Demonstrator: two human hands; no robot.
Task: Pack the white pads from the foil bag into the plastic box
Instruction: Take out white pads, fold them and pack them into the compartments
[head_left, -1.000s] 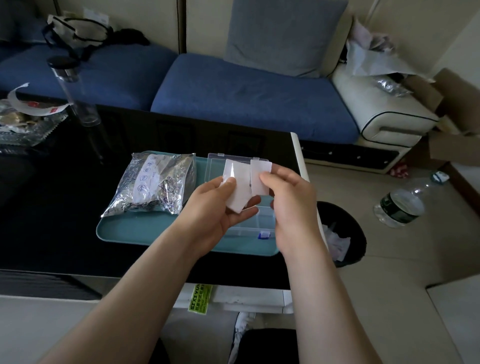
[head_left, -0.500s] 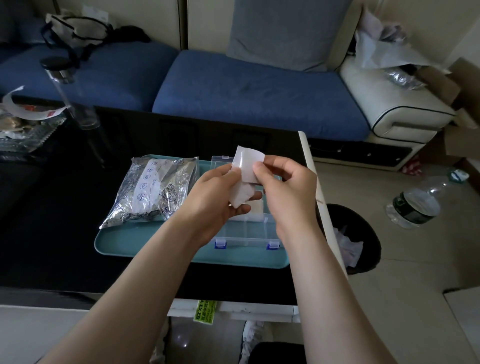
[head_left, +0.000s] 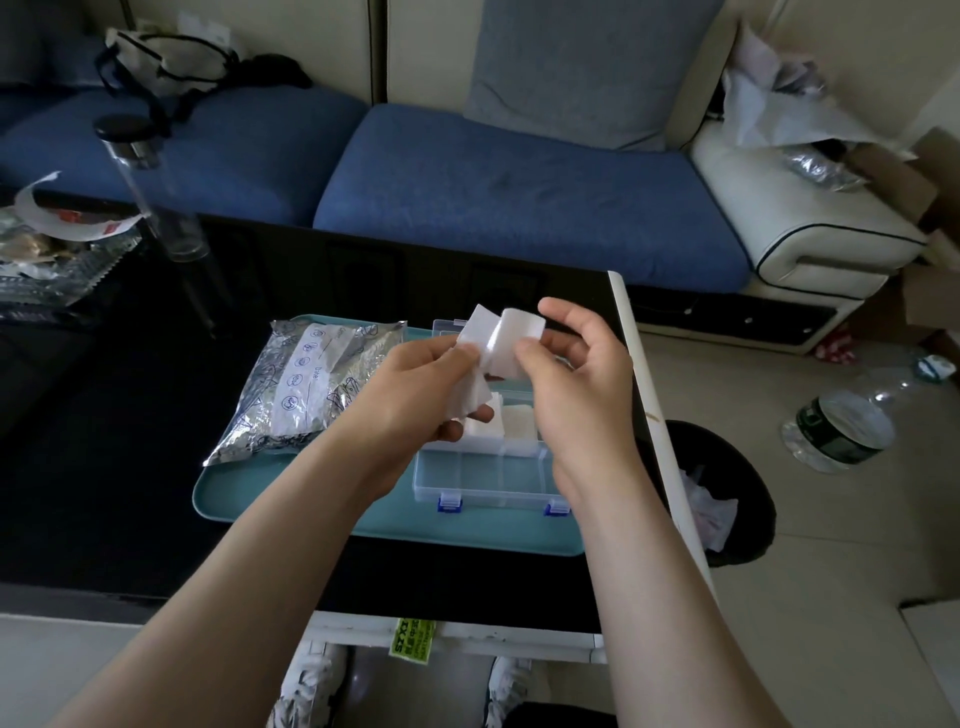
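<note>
both hands are raised just above the clear plastic compartment box with blue clasps, which lies open on the teal plastic tray, its lid tipped back on the far side. the left hand grips a small bunch of thin white square pads between thumb and curled fingers, and seems to serve as the supply. the right hand pinches the edge of a single white pad between thumb and forefinger, with its other fingers loosely spread above. that pad touches the bunch where the two overlap, so the right hand looks to be peeling it free, probably so the pads go in one at a time and lie flat rather than as a clump. holding them right over the box keeps the drop short.

in the box's far compartments lie stacked white pads, while the near compartments look bare, so the packing seems partway done. the crinkled silver foil bag with a printed label lies on the tray's left half, just beside the box and within easy reach. whether its mouth is open cannot be told.
</note>
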